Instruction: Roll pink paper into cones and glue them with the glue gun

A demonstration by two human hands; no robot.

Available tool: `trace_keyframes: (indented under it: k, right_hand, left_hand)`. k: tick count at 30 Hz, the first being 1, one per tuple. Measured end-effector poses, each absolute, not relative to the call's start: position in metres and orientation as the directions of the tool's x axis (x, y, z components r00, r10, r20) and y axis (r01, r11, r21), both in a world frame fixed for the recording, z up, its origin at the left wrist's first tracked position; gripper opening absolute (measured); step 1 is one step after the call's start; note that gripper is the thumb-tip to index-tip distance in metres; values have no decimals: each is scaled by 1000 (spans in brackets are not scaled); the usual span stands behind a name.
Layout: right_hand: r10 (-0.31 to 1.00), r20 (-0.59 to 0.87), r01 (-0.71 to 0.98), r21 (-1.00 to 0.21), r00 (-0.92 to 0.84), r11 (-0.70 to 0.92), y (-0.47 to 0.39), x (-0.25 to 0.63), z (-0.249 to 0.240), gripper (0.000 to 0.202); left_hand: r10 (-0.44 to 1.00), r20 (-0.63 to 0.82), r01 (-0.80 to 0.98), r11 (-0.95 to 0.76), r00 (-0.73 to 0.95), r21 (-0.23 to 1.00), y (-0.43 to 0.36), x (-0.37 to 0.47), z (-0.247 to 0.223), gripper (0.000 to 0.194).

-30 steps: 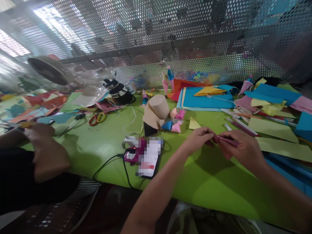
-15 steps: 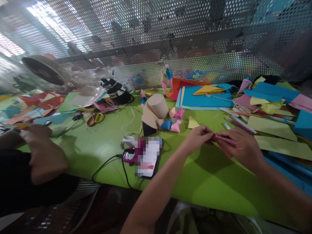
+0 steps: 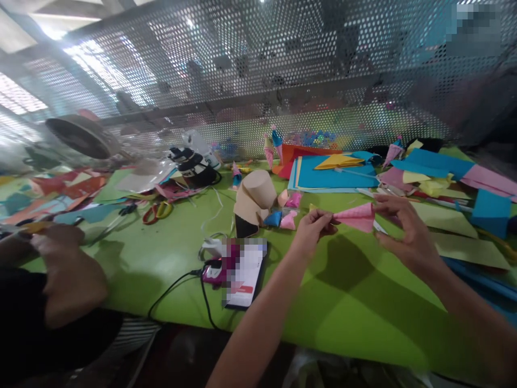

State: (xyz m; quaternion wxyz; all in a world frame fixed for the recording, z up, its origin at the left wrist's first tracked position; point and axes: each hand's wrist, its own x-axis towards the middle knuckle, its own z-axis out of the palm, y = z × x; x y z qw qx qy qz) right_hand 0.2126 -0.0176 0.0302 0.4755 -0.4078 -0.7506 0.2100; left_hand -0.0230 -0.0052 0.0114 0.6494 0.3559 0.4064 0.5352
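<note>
A pink patterned paper cone is held level above the green table, its narrow tip to the left and its wide end to the right. My left hand pinches the tip between thumb and fingers. Around the wide end, my right hand has its thumb and fingers spread apart, close beside the rim. Small blue and pink packets lie left of my left hand, next to a beige paper roll.
A phone and a purple power socket with cables lie near the front edge. Scissors, a black-topped bottle and blue sheets are farther back. At left, another person's arm rests over the table.
The pink paper, earlier narrow and mostly covered by both hands, now shows as a widened cone. My right hand has opened, and my left hand has moved left. The camera view has tilted up slightly.
</note>
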Motion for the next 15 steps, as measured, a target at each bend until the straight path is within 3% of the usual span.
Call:
trace_keyframes:
  k: [5, 11, 15]
  right_hand:
    - [769, 597, 519, -594, -229, 615, -13, 209, 26, 35]
    - [834, 536, 500, -690, -134, 524, -15, 207, 27, 17]
    - [875, 481, 443, -773, -56, 454, -16, 206, 26, 21]
  left_hand:
    - [982, -159, -394, 188, 105, 900, -8, -19, 12, 29]
    - [984, -121, -319, 157, 131, 935, -12, -12, 15, 28]
    - [985, -100, -262, 134, 138, 956, -12, -7, 12, 29]
